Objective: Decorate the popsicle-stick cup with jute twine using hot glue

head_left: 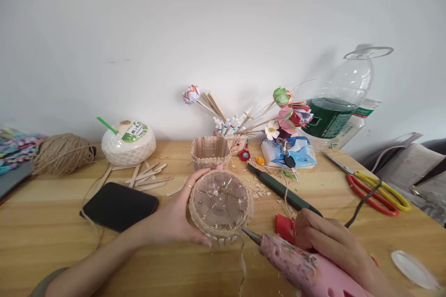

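My left hand (181, 218) is wrapped round the side of a round container (221, 202), with a ring on one finger. The container's clear ridged plastic base faces up, and twine and wooden sticks line its side. In my right hand (331, 236) is a worn pink hot glue gun (299, 262); part of its body is cut off by the frame. Its metal nozzle tip is at the container's lower right rim; whether it touches I cannot tell. A loose end of twine (243, 264) hangs below the rim. Beside my right fingers lies a red piece of material (284, 227).
Behind the container stands a stick-sided box (211, 151). A black phone (120, 206), craft sticks (149, 176), a twine ball (62, 153) and a white coconut (128, 144) are left. Rightward are a dark green tool (278, 188), scissors (376, 192), paper flowers (291, 116) and a large bottle (334, 102).
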`<state>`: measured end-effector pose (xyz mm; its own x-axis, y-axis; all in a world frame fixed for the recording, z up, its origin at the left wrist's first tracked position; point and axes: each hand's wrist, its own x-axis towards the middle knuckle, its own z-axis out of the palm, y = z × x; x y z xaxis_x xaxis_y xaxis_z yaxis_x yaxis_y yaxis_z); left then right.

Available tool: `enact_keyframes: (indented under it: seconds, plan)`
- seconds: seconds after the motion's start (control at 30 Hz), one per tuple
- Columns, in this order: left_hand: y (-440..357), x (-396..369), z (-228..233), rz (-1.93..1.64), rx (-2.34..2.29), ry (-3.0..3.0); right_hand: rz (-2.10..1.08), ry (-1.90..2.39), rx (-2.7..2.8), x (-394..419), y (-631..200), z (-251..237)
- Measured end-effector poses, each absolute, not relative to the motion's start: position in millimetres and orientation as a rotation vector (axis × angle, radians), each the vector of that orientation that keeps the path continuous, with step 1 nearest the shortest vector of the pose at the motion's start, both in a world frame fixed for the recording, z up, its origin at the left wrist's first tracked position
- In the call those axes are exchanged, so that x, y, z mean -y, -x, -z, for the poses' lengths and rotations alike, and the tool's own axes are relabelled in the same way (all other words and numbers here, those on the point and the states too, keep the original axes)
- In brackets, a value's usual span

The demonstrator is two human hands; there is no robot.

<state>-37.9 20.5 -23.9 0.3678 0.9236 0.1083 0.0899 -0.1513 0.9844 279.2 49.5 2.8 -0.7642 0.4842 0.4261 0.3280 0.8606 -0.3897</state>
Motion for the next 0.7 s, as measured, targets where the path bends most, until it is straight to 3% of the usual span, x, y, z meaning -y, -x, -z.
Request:
enact_keyframes:
  seconds: [0.7]
  plan:
    - [32.1, -17.4, 20.6, -0.935, -1.066, -1.585, -0.360, 0.469, 2.561, -53.8, -271.8, -4.2]
